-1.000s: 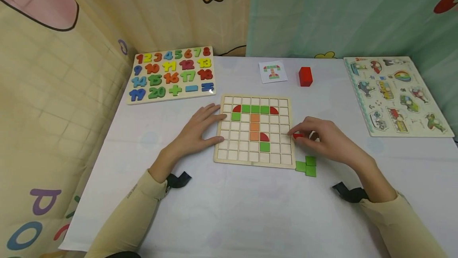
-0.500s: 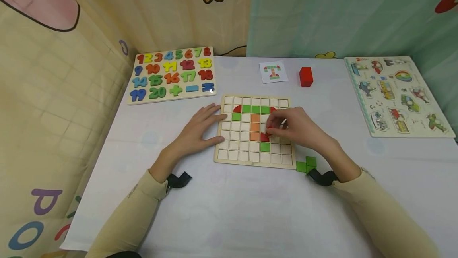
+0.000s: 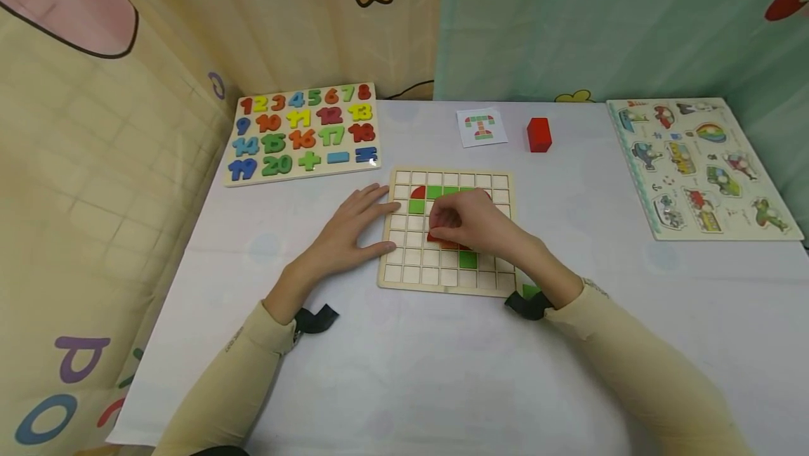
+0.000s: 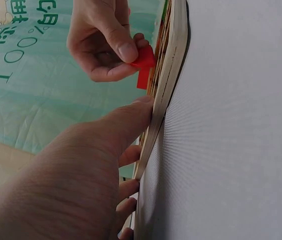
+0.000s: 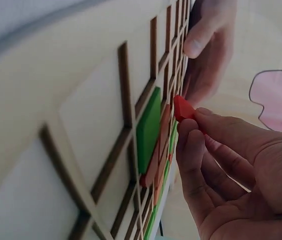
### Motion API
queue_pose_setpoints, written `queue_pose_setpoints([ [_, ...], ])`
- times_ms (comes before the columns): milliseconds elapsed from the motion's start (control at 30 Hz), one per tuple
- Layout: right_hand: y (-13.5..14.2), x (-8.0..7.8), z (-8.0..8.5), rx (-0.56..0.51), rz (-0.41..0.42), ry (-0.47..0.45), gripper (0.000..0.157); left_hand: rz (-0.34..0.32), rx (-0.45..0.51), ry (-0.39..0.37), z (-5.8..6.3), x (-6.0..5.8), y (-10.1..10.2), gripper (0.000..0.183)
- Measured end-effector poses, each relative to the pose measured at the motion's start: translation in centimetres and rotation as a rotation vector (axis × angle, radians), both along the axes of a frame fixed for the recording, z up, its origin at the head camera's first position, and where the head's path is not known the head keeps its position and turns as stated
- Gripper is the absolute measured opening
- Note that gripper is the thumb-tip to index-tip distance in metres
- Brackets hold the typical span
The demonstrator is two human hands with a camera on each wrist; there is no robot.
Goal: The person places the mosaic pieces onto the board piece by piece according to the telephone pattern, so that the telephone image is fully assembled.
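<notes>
A wooden grid board (image 3: 411,277) lies in the middle of the table, with green, orange and red tiles set in some of its squares. My right hand (image 3: 474,220) is over the board, pinching a red quarter-circle tile (image 5: 183,109) between thumb and fingertips. In the head view this hand covers part of the orange column and the upper right tiles. My left hand (image 3: 344,228) rests with fingers spread at the board's left edge, thumb and fingertips on the rim. A green square tile (image 3: 468,260) sits low in the grid.
Beyond the board lie a pattern card (image 3: 482,127) and a red block (image 3: 539,135). A number puzzle (image 3: 303,133) is at the back left, a picture puzzle (image 3: 701,168) at the right. A loose green tile (image 3: 529,291) shows by the right wrist strap.
My right hand has carried the red quarter-circle tile leftward from beside the board's right edge to above its middle columns. The left hand has stayed on the rim.
</notes>
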State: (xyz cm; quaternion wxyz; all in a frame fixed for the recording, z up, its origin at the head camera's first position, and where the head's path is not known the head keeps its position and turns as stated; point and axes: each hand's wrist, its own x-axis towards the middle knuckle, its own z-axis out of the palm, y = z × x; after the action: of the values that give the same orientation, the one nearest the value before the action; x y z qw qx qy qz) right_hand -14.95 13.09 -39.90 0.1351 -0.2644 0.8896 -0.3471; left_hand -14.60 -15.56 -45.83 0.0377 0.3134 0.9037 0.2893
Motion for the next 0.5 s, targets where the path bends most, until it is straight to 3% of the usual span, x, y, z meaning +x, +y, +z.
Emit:
queue_pose_setpoints([
  [500, -0.25, 0.43, -0.89, 0.028, 0.021, 0.045, 0.003, 0.0, -0.012, 0.002, 0.06, -0.03, 0.05, 0.069],
])
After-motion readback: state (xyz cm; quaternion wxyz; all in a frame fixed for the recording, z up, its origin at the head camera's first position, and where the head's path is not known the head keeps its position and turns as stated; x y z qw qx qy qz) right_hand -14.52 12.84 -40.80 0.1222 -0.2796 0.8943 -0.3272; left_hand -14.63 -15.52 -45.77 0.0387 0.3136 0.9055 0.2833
